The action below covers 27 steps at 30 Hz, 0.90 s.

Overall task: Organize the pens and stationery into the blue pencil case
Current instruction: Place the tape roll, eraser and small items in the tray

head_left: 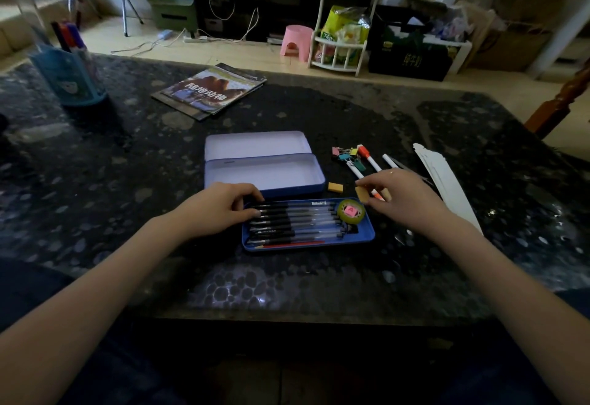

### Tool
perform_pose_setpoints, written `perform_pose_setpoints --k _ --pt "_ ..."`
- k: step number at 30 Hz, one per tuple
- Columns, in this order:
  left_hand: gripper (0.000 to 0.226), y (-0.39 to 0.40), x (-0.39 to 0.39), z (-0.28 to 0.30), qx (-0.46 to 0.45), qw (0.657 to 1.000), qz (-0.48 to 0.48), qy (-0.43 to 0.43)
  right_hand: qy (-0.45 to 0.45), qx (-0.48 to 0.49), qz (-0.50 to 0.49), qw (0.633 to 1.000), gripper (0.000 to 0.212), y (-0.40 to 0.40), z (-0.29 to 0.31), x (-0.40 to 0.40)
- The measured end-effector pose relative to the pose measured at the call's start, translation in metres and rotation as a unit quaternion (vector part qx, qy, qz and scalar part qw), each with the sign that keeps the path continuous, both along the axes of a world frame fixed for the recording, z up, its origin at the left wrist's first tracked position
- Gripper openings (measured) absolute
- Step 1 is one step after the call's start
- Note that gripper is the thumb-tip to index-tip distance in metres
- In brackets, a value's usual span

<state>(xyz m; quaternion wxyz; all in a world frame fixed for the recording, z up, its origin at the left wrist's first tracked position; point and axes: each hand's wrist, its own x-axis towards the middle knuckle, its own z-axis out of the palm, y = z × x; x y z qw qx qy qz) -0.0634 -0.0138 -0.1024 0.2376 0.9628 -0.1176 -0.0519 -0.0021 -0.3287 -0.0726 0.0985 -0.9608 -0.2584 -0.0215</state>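
Note:
The blue pencil case [265, 178] lies open on the table, its lid tipped back. In front of it a blue tray [367, 232] holds several black pens [293, 219], a red pencil [293, 244] and a green round tape [351, 211] with a pink centre. My left hand [223, 206] rests on the tray's left end, fingers curled over the pen tips. My right hand [405, 197] pinches a tan eraser [362, 194] just right of the tray. A yellow eraser [335, 186], coloured binder clips [346, 155] and white markers [370, 158] lie behind it.
A white ruler-like strip [443, 181] lies at the right. A book [210, 90] sits at the back, and a blue pen holder [70, 75] stands at the back left. The table's front edge runs near my arms.

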Motion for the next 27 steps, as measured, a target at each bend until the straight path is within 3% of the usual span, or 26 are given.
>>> perform_pose_setpoints --k 3,6,9,16,19,27 --pt "0.023 0.001 0.0 -0.001 -0.002 1.0 -0.001 -0.006 0.081 0.058 0.028 0.995 0.03 0.008 0.005 -0.012" --pt "0.022 0.001 0.001 -0.001 -0.003 1.0 -0.003 -0.003 0.14 0.019 0.033 0.989 0.025 0.01 0.006 -0.018" --pt "0.022 0.001 0.001 -0.001 -0.008 1.0 0.0 0.0 0.154 0.009 0.029 0.988 0.017 0.008 0.008 -0.018" --pt "0.022 0.002 0.001 -0.001 -0.01 1.0 -0.006 -0.007 0.161 0.109 -0.002 0.981 0.01 0.014 0.012 -0.022" --pt "0.022 0.001 0.001 0.0 -0.009 1.0 -0.008 -0.006 0.215 0.09 0.002 0.972 0.014 0.012 0.01 -0.023" --pt "0.022 0.0 0.0 0.001 -0.005 1.0 -0.002 0.001 0.203 0.04 -0.012 0.978 0.012 0.014 0.008 -0.022"
